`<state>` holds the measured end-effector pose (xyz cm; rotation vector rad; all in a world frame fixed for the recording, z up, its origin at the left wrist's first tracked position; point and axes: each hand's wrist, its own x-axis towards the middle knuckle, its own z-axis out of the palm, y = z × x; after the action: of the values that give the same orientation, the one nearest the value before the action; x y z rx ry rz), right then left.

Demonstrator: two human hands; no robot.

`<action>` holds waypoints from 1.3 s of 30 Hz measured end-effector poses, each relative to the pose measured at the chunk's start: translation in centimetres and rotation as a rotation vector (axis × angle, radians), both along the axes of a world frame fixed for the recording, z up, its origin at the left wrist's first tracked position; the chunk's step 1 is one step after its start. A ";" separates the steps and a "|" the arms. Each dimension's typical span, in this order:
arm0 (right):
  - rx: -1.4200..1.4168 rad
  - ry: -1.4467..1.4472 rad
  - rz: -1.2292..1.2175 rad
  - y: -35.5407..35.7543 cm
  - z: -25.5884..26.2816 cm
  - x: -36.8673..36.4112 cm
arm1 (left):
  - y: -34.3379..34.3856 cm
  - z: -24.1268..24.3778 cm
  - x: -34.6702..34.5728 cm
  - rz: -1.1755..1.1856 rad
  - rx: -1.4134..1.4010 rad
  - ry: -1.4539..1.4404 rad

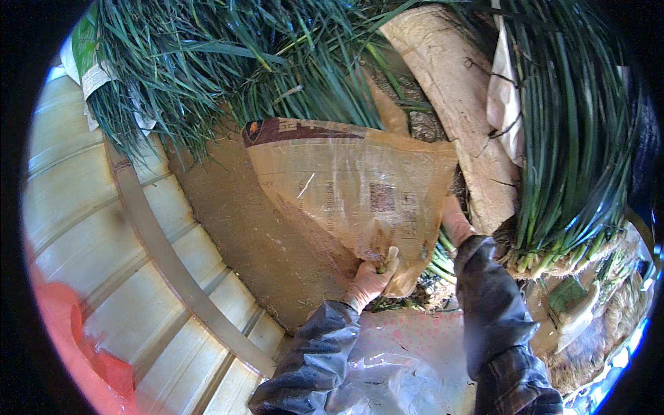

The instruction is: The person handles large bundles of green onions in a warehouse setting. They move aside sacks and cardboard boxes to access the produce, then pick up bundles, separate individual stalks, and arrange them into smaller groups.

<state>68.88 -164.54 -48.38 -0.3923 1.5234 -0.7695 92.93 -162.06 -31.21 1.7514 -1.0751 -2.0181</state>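
Note:
A translucent tan woven plastic sack point(332, 166) with printed writing and a dark red band is spread out in front of me. My left hand point(371, 282) grips its near edge, thumb pointing up. At the sack's right edge, my right hand point(457, 222) reaches behind it, so the fingers are hidden. Below that wrist, the pale green stems and roots of some leafy stalks point(441, 267) show from under the sack. On the right lies a thick bunch of long green leafy stalks point(565, 155), its roots towards me.
A large heap of long green leaves point(207, 62) spans the far side. Corrugated panels point(155, 290) line the left, with red plastic point(98, 353) at lower left. A tan curved sheet point(456, 104) lies beyond my right hand. Clear plastic with pink spots point(410, 358) covers my front.

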 end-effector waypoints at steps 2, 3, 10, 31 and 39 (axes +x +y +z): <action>0.076 0.217 0.225 0.3 3.3 2.2 | 1.3 -1.0 1.2 -0.057 0.086 -0.080; 0.115 0.327 0.336 0.5 6.0 3.7 | 1.2 -0.5 1.8 -0.127 0.237 -0.157; -0.005 0.457 0.583 0.1 28.5 10.4 | -1.6 15.3 4.4 0.154 0.725 0.010; -0.574 1.030 -0.304 21.2 74.0 -35.4 | 10.7 54.3 -32.7 -0.868 -0.499 -0.095; -0.191 1.505 -0.510 39.6 86.0 -73.2 | 17.9 65.7 -78.9 -0.770 0.205 0.935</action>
<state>-4.35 -124.95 37.65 -0.8367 3.0415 -1.0809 14.06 -144.15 34.48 0.2158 -1.2786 -2.9495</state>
